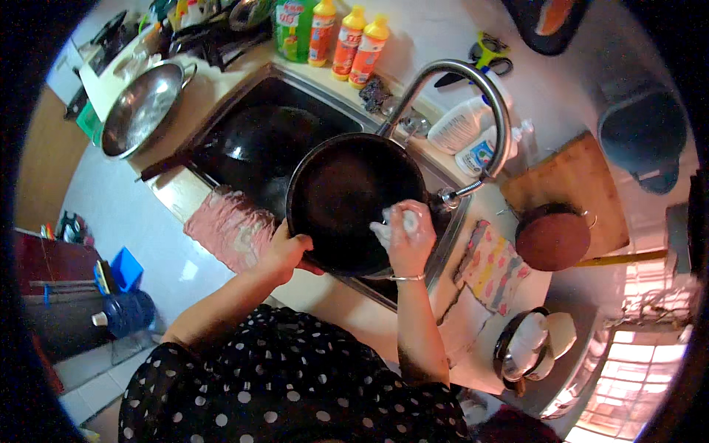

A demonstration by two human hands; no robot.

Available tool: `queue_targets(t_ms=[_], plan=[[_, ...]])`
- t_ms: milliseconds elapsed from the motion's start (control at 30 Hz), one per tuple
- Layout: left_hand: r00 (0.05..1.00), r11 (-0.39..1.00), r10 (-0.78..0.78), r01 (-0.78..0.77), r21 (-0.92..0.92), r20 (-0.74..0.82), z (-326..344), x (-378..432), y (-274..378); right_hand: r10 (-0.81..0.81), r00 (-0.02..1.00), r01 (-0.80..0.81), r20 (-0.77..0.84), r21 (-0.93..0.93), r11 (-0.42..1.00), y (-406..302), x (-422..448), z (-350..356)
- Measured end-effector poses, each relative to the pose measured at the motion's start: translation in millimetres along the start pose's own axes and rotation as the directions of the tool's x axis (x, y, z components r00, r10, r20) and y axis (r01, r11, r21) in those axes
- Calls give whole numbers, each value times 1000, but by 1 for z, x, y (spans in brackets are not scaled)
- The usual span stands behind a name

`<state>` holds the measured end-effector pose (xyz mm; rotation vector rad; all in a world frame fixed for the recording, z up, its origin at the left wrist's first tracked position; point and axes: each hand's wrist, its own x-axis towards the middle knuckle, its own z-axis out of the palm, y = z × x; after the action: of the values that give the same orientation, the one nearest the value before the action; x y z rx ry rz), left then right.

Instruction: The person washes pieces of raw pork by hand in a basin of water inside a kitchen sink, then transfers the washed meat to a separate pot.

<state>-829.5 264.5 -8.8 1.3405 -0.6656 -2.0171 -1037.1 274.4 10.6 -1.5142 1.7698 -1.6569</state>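
A round black pan (349,194) is held tilted over the double sink, its dark inside facing me. My left hand (291,252) grips the pan's lower left rim, thumb on the edge. My right hand (409,235) is at the pan's right side, closed around something whitish that looks like a wad or foam; its exact kind is unclear. Just beyond the hand, the head of the curved metal faucet (447,198) hangs by the pan's right rim. In the left basin lies another dark pan (260,138), its handle sticking out over the left edge.
A pink cloth (230,230) lies at the sink's front left. A steel wok (143,111) stands at the left. Orange bottles (348,41) line the back. White bottles (460,124), a patterned cloth (493,268), a cutting board (581,194) and stacked bowls (523,349) are at the right.
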Motion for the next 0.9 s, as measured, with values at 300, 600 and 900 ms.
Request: queue_targets(t_ms=[300,600,900], plan=[[982,991,-132,136,-19,138,-30,-15,26,258,572,316,779,-500,806,-13,9,36],[978,976,-204,200,91,47,-81,-6,124,-51,809,327,585,-376,867,-128,67,90],[994,1000,-4,3,12,111,-116,14,237,-489,491,665,721,53,745,-143,183,176]])
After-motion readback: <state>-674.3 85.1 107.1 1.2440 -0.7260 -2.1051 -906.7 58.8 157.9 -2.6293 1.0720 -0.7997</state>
